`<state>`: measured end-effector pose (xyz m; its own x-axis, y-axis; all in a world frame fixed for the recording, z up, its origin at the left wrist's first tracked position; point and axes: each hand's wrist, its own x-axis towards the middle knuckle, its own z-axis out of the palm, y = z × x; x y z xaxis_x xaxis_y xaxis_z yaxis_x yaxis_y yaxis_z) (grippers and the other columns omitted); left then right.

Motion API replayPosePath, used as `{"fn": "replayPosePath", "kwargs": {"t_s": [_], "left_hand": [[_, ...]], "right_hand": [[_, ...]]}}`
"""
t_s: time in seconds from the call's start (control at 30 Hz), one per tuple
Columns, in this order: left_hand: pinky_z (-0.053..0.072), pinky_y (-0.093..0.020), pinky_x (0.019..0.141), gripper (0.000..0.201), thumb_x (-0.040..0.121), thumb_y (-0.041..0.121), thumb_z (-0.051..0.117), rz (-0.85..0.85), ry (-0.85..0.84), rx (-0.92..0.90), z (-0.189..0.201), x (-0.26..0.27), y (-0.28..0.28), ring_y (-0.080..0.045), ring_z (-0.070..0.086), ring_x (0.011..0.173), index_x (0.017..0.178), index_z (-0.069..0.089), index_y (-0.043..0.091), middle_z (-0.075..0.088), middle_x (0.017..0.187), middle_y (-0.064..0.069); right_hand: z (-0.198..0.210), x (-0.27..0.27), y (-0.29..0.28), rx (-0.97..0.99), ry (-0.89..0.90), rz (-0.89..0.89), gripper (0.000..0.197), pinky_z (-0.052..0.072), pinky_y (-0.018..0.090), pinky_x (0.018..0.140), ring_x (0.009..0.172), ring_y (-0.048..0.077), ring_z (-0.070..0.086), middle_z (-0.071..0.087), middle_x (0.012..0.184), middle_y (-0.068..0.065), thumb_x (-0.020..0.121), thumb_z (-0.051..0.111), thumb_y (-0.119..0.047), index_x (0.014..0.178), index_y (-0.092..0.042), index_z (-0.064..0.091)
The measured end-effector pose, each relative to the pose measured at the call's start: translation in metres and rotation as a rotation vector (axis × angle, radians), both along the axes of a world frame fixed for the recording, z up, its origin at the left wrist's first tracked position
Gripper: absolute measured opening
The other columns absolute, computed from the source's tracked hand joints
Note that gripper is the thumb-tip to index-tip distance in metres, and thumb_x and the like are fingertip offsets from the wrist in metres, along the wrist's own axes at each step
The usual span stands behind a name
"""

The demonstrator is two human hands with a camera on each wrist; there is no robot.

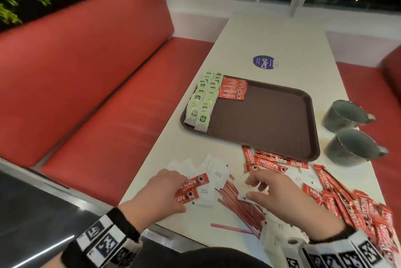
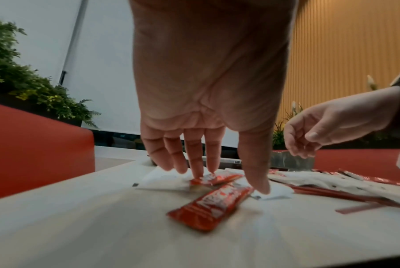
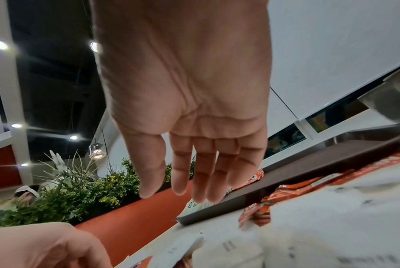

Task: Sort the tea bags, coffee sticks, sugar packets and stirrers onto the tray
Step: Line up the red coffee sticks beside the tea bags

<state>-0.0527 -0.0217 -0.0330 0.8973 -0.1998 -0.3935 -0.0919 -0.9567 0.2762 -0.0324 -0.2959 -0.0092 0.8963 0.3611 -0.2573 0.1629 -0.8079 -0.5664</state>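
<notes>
The brown tray (image 1: 267,124) holds two columns of green tea bags (image 1: 204,103) along its left side and a stack of red coffee sticks (image 1: 233,89) at its far left corner. My left hand (image 1: 173,191) reaches down with straight fingers; its fingertips (image 2: 211,168) touch one coffee stick (image 2: 217,178), and a second stick (image 2: 212,204) lies just nearer. My right hand (image 1: 253,188) hovers, relaxed and holding nothing, over white sugar packets (image 1: 219,172) and red stirrers (image 1: 238,202). More coffee sticks (image 1: 271,162) lie before the tray, with a heap (image 1: 358,207) at the right.
Two grey mugs (image 1: 345,116) (image 1: 351,148) stand right of the tray near the table's right edge. A round blue sticker (image 1: 263,62) is on the table beyond the tray. A red bench (image 1: 97,77) runs along the left.
</notes>
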Motion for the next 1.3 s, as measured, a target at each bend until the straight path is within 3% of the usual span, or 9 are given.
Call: {"fn": "replayPosePath", "kwargs": {"t_s": [0.27,0.47,0.57,0.67,0.73,0.9,1.1,1.2,1.3], "left_hand": [[0.04,-0.027,0.089,0.043,0.084,0.022,0.059,0.106,-0.068,-0.059,-0.026,0.003,-0.005,-0.015,0.045,0.11,0.126,0.049,0.028,0.056,0.113,0.005],[0.034,-0.025,0.077,0.019,0.092,0.021,0.048,0.019,-0.127,-0.007,-0.029,0.002,-0.006,-0.011,0.034,0.091,0.111,0.053,0.023,0.04,0.094,0.01],[0.032,-0.026,0.076,0.029,0.09,0.008,0.042,-0.018,-0.114,0.049,-0.036,0.002,-0.002,-0.012,0.03,0.09,0.114,0.052,0.021,0.035,0.095,0.01],[0.029,-0.027,0.076,0.037,0.09,0.004,0.037,-0.05,-0.117,0.091,-0.033,0.002,-0.002,-0.017,0.037,0.1,0.122,0.046,0.02,0.044,0.107,0.004],[0.026,-0.027,0.074,0.041,0.088,0.001,0.035,-0.068,-0.136,0.123,-0.028,0.004,-0.004,-0.019,0.039,0.106,0.124,0.043,0.019,0.047,0.116,0.0],[0.027,-0.028,0.074,0.028,0.089,0.007,0.036,-0.098,-0.151,0.095,-0.007,0.013,-0.007,-0.019,0.039,0.1,0.113,0.041,0.022,0.048,0.113,0.002],[0.034,-0.031,0.068,0.015,0.093,0.007,0.034,-0.029,-0.218,-0.16,0.035,0.033,-0.013,-0.017,0.034,0.078,0.093,0.034,0.022,0.034,0.078,0.01],[0.032,-0.031,0.062,0.012,0.094,0.009,0.034,-0.061,-0.22,-0.178,0.048,0.045,-0.012,-0.019,0.043,0.074,0.095,0.034,0.022,0.042,0.078,0.006],[0.033,-0.031,0.06,0.012,0.095,0.011,0.033,-0.095,-0.202,-0.162,0.05,0.054,-0.008,-0.022,0.051,0.075,0.096,0.032,0.023,0.045,0.083,0.004]], "right_hand": [[-0.004,-0.03,-0.044,-0.021,0.027,-0.086,0.012,0.042,0.013,0.068,0.083,-0.002,0.057,0.062,0.091,-0.017,0.084,0.068,-0.036,0.084,-0.039,0.057],[-0.002,-0.044,-0.069,-0.014,0.044,-0.174,0.009,0.051,0.021,0.066,0.076,0.006,0.06,0.062,0.085,-0.012,0.083,0.07,-0.032,0.082,-0.035,0.062],[-0.001,-0.046,-0.072,0.004,0.053,-0.2,0.008,0.054,0.023,0.066,0.077,0.002,0.06,0.063,0.085,-0.011,0.084,0.07,-0.03,0.084,-0.034,0.063],[0.0,-0.045,-0.069,-0.01,0.057,-0.202,0.008,0.052,0.02,0.068,0.078,0.001,0.06,0.063,0.086,-0.013,0.084,0.069,-0.033,0.085,-0.037,0.062],[0.001,-0.043,-0.063,-0.017,0.053,-0.197,0.009,0.049,0.017,0.069,0.079,0.002,0.06,0.064,0.087,-0.013,0.084,0.069,-0.034,0.085,-0.039,0.061],[0.01,-0.029,-0.028,0.007,0.07,-0.152,0.005,0.048,0.015,0.07,0.081,-0.003,0.059,0.064,0.088,-0.015,0.084,0.067,-0.037,0.085,-0.037,0.062],[0.034,0.0,0.047,0.266,0.059,-0.103,0.014,0.043,0.013,0.07,0.076,-0.002,0.058,0.067,0.082,-0.014,0.083,0.069,-0.038,0.092,-0.042,0.059],[0.042,0.015,0.074,0.334,-0.007,-0.154,0.009,0.039,0.018,0.06,0.059,0.0,0.05,0.059,0.065,-0.01,0.084,0.07,-0.031,0.081,-0.025,0.064],[0.046,0.022,0.085,0.428,0.002,-0.253,0.01,0.047,0.021,0.06,0.06,0.003,0.06,0.069,0.069,-0.002,0.087,0.066,-0.015,0.078,-0.019,0.064]]}}
